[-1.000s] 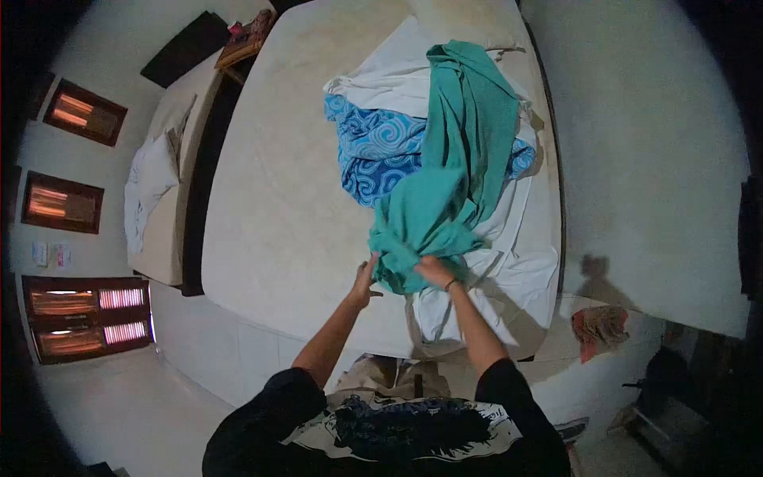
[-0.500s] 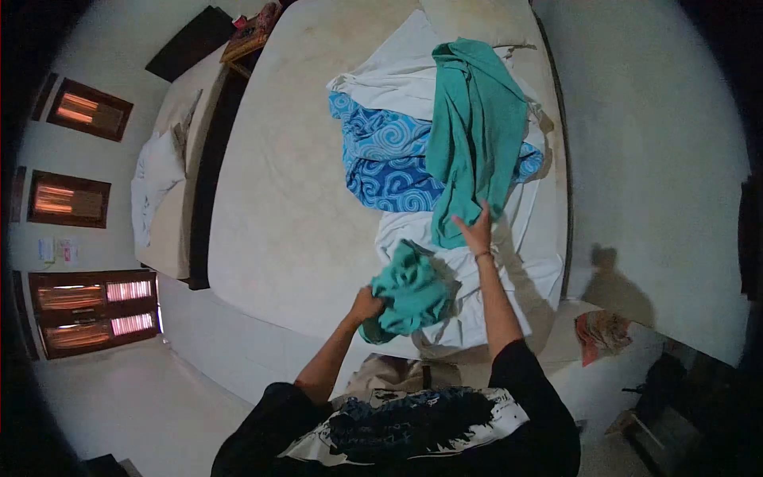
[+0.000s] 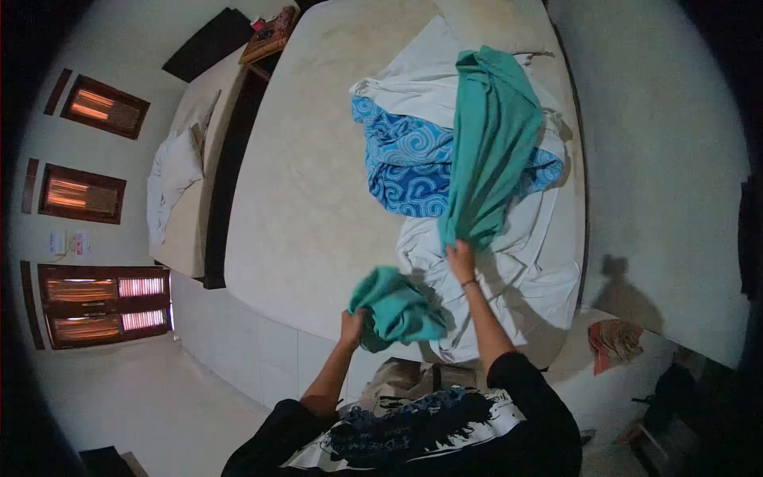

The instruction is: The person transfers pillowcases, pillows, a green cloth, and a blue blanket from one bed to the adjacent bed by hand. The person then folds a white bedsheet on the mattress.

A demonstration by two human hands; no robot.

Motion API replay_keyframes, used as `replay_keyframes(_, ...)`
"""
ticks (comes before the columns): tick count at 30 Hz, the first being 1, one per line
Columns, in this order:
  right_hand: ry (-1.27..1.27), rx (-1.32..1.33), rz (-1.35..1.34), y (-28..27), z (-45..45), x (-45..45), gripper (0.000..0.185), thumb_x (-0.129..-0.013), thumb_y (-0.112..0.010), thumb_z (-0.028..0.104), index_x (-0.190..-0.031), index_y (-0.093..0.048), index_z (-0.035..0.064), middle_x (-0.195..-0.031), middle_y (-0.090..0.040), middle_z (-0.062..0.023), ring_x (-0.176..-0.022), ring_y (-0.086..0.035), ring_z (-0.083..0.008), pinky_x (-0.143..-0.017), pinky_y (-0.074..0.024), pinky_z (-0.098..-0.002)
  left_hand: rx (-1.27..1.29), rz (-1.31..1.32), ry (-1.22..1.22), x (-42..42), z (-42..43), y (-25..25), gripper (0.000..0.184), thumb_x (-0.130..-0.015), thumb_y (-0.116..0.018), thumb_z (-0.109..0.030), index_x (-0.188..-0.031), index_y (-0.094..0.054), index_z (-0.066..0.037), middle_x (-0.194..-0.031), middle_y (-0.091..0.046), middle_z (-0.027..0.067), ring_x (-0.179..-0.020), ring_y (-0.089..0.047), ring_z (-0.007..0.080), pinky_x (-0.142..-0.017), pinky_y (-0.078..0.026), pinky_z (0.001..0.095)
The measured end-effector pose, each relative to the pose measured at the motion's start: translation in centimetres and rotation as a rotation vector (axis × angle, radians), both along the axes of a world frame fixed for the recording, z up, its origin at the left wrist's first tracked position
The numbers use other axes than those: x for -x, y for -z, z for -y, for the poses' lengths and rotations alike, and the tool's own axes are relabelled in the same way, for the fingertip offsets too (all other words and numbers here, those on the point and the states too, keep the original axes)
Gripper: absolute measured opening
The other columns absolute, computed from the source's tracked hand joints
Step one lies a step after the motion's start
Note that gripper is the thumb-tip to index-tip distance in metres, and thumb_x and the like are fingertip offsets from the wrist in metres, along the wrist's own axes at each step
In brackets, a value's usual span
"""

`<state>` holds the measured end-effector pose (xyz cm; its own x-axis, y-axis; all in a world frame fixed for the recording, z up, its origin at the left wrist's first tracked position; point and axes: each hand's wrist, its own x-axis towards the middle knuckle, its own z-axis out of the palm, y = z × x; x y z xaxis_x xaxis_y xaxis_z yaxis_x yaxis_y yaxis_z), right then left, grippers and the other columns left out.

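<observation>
My left hand [image 3: 352,327] is closed around the left side of a bunched green cloth [image 3: 397,310], held above the near edge of the bed. My right hand [image 3: 460,261] pinches the lower end of a long green cloth [image 3: 494,135], which stretches away up the bed. Whether the two green cloths are one piece, I cannot tell. Under the long one lies a blue cloth with a swirl pattern [image 3: 409,163]. White sheets [image 3: 413,75] are crumpled above and below the blue cloth.
The mattress [image 3: 302,167] spreads to the left, with a wall [image 3: 660,175] close on its right. A second bed [image 3: 183,219] with a white pillow [image 3: 181,159] stands at the left. An orange patterned cloth [image 3: 613,343] lies at the lower right, near a dark bag [image 3: 671,389].
My right hand, spread before, has closed on the long cloth's lower end and pulled it narrower. My left hand has swung the bunched cloth slightly. The whole view has shifted a little.
</observation>
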<state>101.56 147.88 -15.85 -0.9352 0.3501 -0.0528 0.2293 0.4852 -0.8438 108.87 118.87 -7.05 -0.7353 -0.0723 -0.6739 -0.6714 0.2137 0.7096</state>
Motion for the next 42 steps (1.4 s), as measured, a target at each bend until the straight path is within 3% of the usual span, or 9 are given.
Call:
replay_keyframes(4,-0.531,0.351,0.021,-8.5,5.0,-5.5,0.022,-0.069,-0.056,0.015,-0.061,-0.049,-0.0033,-0.063,-0.049,-0.0192,-0.062,-0.048,-0.0331,-0.058,-0.0384,-0.0408,-0.420,-0.013,-0.433,3.3,-1.6,0.2,0.045,-0.082,-0.050,-0.030,-0.110,-0.044,0.004,-0.103,-0.052,0.0113,-0.089,-0.052,0.0204,-0.074,-0.043,0.0359)
replay_keyframes(10,-1.187,0.360,0.074,-11.8,13.3,-15.9,0.025,-0.070,-0.056,0.019,-0.067,-0.049,-0.0053,-0.072,-0.051,-0.0177,-0.073,-0.051,-0.0305,-0.064,-0.0389,-0.0416,-0.925,0.219,-0.207,6.3,-6.2,-0.6,0.053,-0.080,-0.053,-0.038,-0.114,-0.042,0.002,-0.111,-0.049,0.0115,-0.098,-0.050,0.0258,-0.081,-0.041,0.0374)
replay_keyframes(12,-1.225,0.247,-0.001,-10.2,14.6,-18.2,0.022,-0.072,-0.053,0.015,-0.079,-0.051,-0.0048,-0.078,-0.052,-0.0173,-0.078,-0.051,-0.0318,-0.071,-0.0397,-0.0412,-0.155,-0.035,0.444,5.7,-7.5,0.6,0.052,-0.074,-0.059,-0.033,-0.108,-0.046,0.003,-0.103,-0.055,0.0167,-0.091,-0.054,0.0283,-0.076,-0.044,0.0364)
replay_keyframes(15,-1.250,0.158,0.171,-10.0,12.3,-18.3,0.023,-0.071,-0.053,0.014,-0.084,-0.053,-0.0047,-0.090,-0.054,-0.0189,-0.084,-0.052,-0.0311,-0.073,-0.0406,-0.0414,0.301,-0.381,0.763,4.0,-7.6,3.2,0.043,-0.067,-0.060,-0.023,-0.096,-0.051,0.007,-0.090,-0.057,0.0233,-0.082,-0.057,0.0287,-0.069,-0.045,0.0370)
replay_keyframes(23,-0.122,0.214,-0.042,-3.9,-2.9,-14.7,0.034,-0.065,-0.061,0.006,-0.098,-0.052,0.0036,-0.098,-0.053,-0.0139,-0.095,-0.051,-0.0273,-0.081,-0.0400,-0.0347,0.306,-0.284,0.302,2.9,2.3,7.0,0.029,-0.068,-0.047,-0.017,-0.079,-0.053,0.010,-0.067,-0.055,0.0195,-0.056,-0.052,0.0284,-0.055,-0.042,0.0386)
replay_keyframes(26,0.167,-0.142,0.013,0.3,-8.8,-12.7,0.056,-0.063,-0.070,0.019,-0.110,-0.044,0.0033,-0.110,-0.048,-0.0154,-0.104,-0.044,-0.0309,-0.089,-0.0337,-0.0371,0.199,-0.189,0.010,2.7,4.4,-1.5,0.027,-0.068,-0.046,-0.016,-0.083,-0.052,0.007,-0.070,-0.052,0.0090,-0.064,-0.049,0.0201,-0.058,-0.041,0.0360)
replay_keyframes(31,0.286,-0.064,0.290,1.0,-10.5,-9.0,0.097,-0.055,-0.074,0.039,-0.128,-0.021,0.0028,-0.128,-0.029,-0.0220,-0.118,-0.027,-0.0335,-0.097,-0.0246,-0.0386,0.416,-0.098,-0.293,2.4,13.5,-6.7,0.046,-0.075,-0.045,-0.020,-0.111,-0.039,0.007,-0.105,-0.045,0.0175,-0.092,-0.045,0.0243,-0.077,-0.039,0.0375)
replay_keyframes(35,0.201,0.228,0.406,6.0,-8.2,-7.9,0.114,-0.050,-0.072,0.051,-0.132,-0.009,0.0029,-0.132,-0.022,-0.0245,-0.122,-0.022,-0.0348,-0.100,-0.0217,-0.0375,0.483,-0.222,-0.505,0.8,16.9,-8.6,0.044,-0.074,-0.047,-0.020,-0.109,-0.042,0.008,-0.100,-0.050,0.0144,-0.090,-0.048,0.0239,-0.080,-0.038,0.0349)
replay_keyframes(42,0.114,0.220,0.518,7.2,-2.8,-6.9,0.072,-0.060,-0.062,0.037,-0.116,-0.040,-0.0026,-0.117,-0.044,-0.0234,-0.109,-0.042,-0.0346,-0.089,-0.0344,-0.0347,0.266,-0.355,-0.494,-0.7,19.1,-7.9,0.047,-0.075,-0.045,-0.018,-0.114,-0.036,0.006,-0.107,-0.045,0.0181,-0.095,-0.046,0.0280,-0.082,-0.037,0.0375)
